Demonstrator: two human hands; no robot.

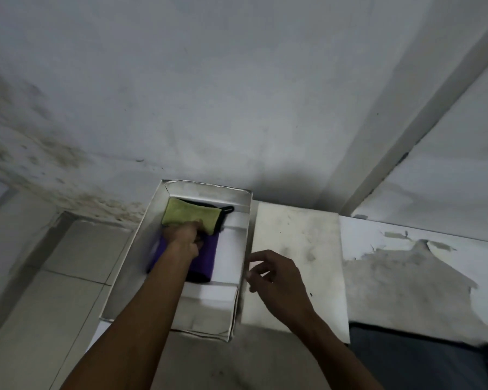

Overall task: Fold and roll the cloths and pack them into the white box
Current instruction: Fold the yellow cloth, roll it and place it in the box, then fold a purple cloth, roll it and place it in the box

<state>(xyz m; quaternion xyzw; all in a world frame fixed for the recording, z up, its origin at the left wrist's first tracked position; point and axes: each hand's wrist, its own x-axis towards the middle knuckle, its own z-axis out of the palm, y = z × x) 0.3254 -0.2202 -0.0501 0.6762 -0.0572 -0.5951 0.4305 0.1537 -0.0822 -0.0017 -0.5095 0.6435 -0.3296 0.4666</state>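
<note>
A white box (244, 240) stands open on the table against the wall. Inside it, at the far end, lies a folded yellow-green cloth (186, 213) with a black edge and loop. Right in front of it lies a purple cloth (206, 260) with a black edge. My left hand (185, 236) reaches into the box and rests where the two cloths meet, fingers curled onto the near edge of the yellow-green one. My right hand (273, 274) hovers just outside the box's right wall, fingers loosely curled, holding nothing.
A white lid or board (296, 249) lies flat to the right of the box. A grey cloth (414, 361) lies at the lower right on the worn white table cover. A stained wall stands close behind; a tiled floor shows at the left.
</note>
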